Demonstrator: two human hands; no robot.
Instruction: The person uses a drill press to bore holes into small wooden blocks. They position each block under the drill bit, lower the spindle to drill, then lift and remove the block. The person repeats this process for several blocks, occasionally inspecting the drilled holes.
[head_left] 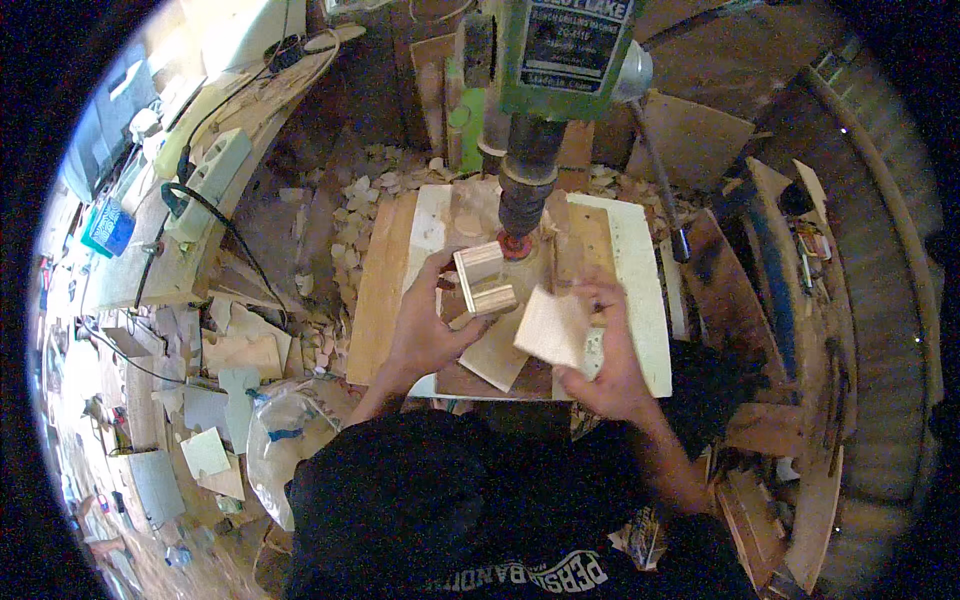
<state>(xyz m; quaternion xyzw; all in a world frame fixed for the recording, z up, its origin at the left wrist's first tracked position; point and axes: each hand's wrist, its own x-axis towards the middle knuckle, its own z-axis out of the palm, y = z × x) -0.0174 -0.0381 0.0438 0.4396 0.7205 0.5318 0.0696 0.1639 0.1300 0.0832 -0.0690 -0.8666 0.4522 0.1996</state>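
My left hand (430, 330) grips a small notched wooden block (478, 270) with layered edges, between thumb and fingers. My right hand (612, 365) holds a thin, pale square wooden piece (553, 325) by its right side, a little apart from the block. Just beyond the block, the red cutter (515, 246) hangs under the dark chuck (527, 195) of a green drill press (565, 90). Another flat wooden piece (497, 362) lies on the work board (380, 300) between my hands, partly covered by the square piece.
Wood offcuts (245, 350) and chips are heaped to the left and behind the board. A power strip (220, 160) with black cables sits on a wooden bench at left. The press's feed lever (665, 185) hangs down at right, near a wooden shelf (790, 250).
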